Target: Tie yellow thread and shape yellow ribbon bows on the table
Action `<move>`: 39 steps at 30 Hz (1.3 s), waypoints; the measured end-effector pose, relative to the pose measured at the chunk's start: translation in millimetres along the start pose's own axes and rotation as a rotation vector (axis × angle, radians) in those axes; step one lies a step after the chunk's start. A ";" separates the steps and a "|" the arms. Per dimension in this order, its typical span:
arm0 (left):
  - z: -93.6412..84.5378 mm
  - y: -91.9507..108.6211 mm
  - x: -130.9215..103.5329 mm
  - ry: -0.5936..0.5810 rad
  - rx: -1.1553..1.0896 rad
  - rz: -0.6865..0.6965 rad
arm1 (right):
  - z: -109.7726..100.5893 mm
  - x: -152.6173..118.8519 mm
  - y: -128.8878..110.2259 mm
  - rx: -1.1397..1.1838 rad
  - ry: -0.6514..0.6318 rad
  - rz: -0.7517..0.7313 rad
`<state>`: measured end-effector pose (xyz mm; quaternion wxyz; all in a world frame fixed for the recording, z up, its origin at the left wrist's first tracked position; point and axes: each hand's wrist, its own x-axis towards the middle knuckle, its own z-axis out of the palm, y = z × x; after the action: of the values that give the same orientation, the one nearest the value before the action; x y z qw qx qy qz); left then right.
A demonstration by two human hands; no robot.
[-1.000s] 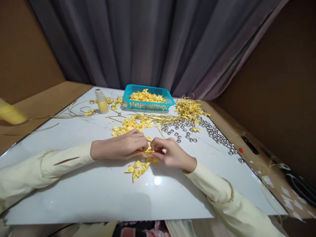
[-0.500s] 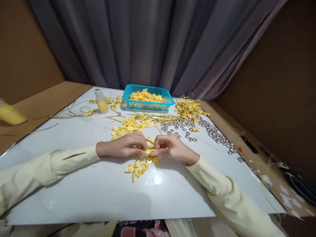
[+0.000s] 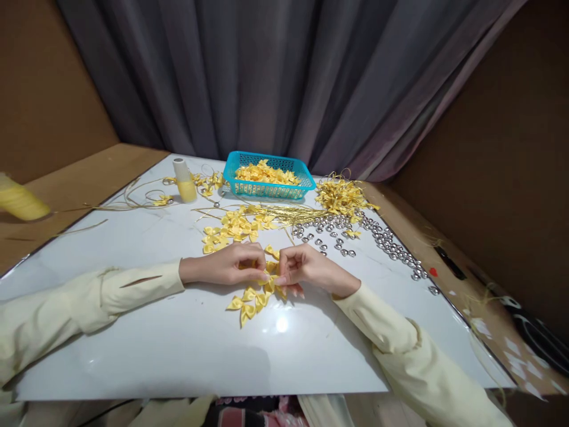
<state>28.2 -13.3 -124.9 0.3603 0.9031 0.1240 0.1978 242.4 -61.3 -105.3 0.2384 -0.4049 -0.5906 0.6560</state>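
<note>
My left hand (image 3: 233, 264) and my right hand (image 3: 309, 268) face each other low over the white board, thumbs and fingers pinched together. Between their fingertips is a small yellow ribbon bow (image 3: 270, 281), gripped from both sides. Any thread or cord in the fingers is too small to make out. Just below and left of the hands lies a loose group of yellow ribbon bows (image 3: 249, 302), partly reaching under them. More yellow bows (image 3: 235, 222) lie beyond my left hand. Fingertips of my right hand partly cover the bows beneath.
A turquoise basket (image 3: 271, 191) of yellow bows stands at the back. Gold cords (image 3: 293, 212) lead to a bow pile (image 3: 340, 196). Silver beads (image 3: 391, 243) spread along the right. A thread cone (image 3: 184, 181) stands back left; another yellow cone (image 3: 22, 198) lies at the left edge.
My hands stay pinched close together at the bow. The lower fingers of my right hand have extended downward and now show below the thumb; the view has shifted slightly.
</note>
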 end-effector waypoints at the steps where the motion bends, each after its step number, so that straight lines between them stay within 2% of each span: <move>1: 0.4 0.4 0.3 -0.006 0.006 0.007 | 0.0 0.4 -0.1 0.022 -0.001 0.021; 6: 1.4 4.1 1.4 -0.016 0.020 0.043 | 0.6 0.3 -0.8 0.061 0.016 0.101; 11: 1.9 3.4 0.9 -0.015 0.009 0.041 | 2.8 -1.1 -1.3 0.058 0.023 0.113; 19: 1.4 -1.4 1.8 0.089 0.029 0.000 | -5.7 -3.6 -3.8 0.008 0.159 -0.051; 23: 1.2 -1.9 4.2 0.117 0.035 0.010 | -18.0 -3.5 -4.8 -0.048 0.311 -0.123; 25: 1.3 -2.9 4.7 0.131 0.020 0.011 | -25.1 3.8 -2.6 -0.190 0.391 -0.157; 28: 1.3 -5.3 4.1 0.160 -0.039 -0.015 | -33.7 26.1 1.3 -0.642 0.501 -0.197; 31: 0.7 -7.4 2.8 0.183 -0.150 -0.060 | -37.1 53.3 1.8 -0.921 0.546 -0.245; 35: -1.2 -8.4 2.5 0.215 -0.366 -0.150 | -35.0 77.8 -1.7 -1.093 0.442 -0.275; 39: -4.3 -12.4 5.1 0.279 -0.517 -0.206 | -32.9 86.3 -5.6 -1.210 0.340 -0.230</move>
<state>29.9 -0.1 -129.4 0.5757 0.7284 0.2087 0.3072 220.0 27.2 -120.6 0.1268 -0.5002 -0.8504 0.1033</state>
